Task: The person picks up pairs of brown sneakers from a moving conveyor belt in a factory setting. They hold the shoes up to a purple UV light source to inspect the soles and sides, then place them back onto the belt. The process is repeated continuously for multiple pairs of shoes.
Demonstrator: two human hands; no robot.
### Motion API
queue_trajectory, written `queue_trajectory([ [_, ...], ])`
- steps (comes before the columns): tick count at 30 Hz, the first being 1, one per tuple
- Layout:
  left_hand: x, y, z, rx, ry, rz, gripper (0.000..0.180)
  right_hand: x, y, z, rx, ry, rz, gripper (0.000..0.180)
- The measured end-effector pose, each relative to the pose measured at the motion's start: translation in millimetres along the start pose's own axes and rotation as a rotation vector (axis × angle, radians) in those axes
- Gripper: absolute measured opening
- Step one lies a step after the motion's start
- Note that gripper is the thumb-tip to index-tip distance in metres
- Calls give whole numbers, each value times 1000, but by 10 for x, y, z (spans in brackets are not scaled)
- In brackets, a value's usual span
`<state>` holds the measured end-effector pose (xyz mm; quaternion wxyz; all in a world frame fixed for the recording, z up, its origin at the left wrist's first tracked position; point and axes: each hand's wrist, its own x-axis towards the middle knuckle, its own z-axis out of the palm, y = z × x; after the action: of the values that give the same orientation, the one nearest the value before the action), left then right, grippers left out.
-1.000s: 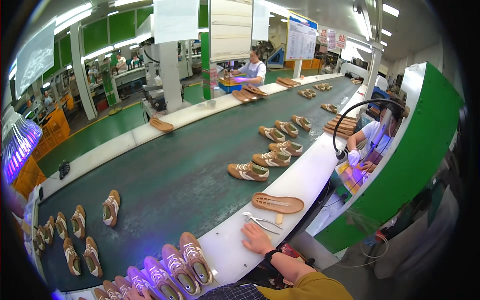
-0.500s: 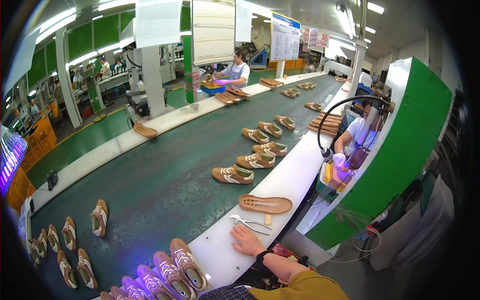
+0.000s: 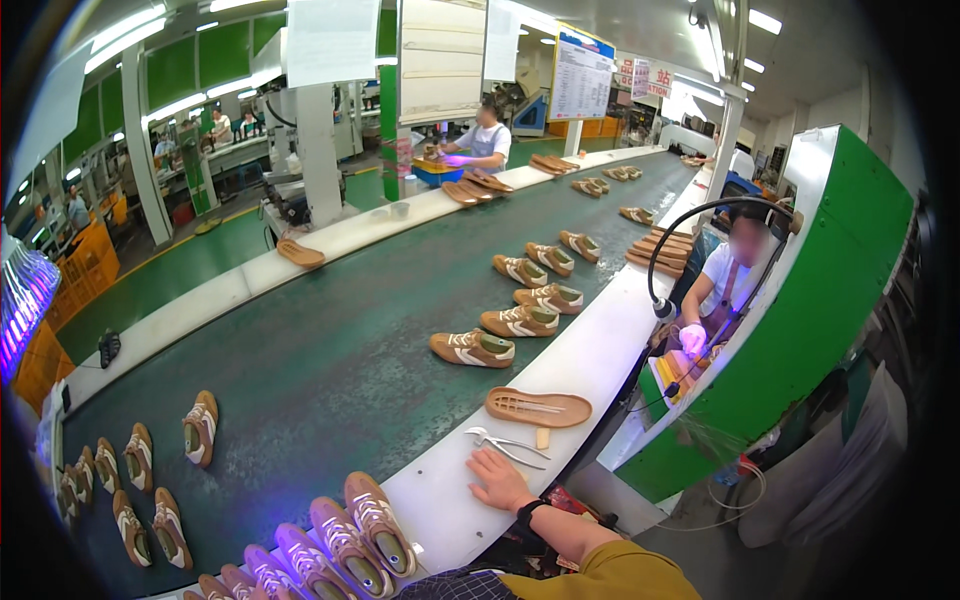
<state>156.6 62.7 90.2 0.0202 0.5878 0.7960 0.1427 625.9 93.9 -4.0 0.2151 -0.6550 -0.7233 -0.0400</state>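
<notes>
My right hand (image 3: 500, 483) rests palm down on the white ledge, fingers spread and nothing held in them. Just beyond its fingertips lies a pair of metal pincers (image 3: 506, 445). A small tan block (image 3: 542, 438) sits by the handles. Past the pincers is a brown shoe sole (image 3: 538, 407), its ribbed side up. Left of my hand, a row of brown sneakers (image 3: 372, 520) with white laces stands along the ledge, under purplish light. My left hand is out of sight.
A dark green conveyor belt (image 3: 330, 350) carries several brown sneakers (image 3: 472, 348). Stacked soles (image 3: 660, 250) lie on the ledge farther off. At right stands a green machine housing (image 3: 770, 330), beside a co-worker with a gloved hand (image 3: 692, 338). Another person (image 3: 487, 140) works across the belt.
The view has shifted slightly, moving most of the scene a little rightward. The co-worker at right has changed posture, the gloved hand moving too. My right hand stays on the ledge.
</notes>
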Motion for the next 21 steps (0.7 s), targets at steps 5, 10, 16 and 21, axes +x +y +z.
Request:
queue_trajectory([
  [5,-18,-27,16,1,9,-1,40,-2,-9,-5,24,-18,15,45],
  [10,-21,-36,4,-9,18,-4,40,3,-18,-18,-4,-24,20,46],
  [16,-50,-81,34,-10,37,7,40,-2,-10,-2,1,2,19,45],
  [21,-75,-134,90,-15,66,35,40,-3,-12,-4,4,20,5,46],
])
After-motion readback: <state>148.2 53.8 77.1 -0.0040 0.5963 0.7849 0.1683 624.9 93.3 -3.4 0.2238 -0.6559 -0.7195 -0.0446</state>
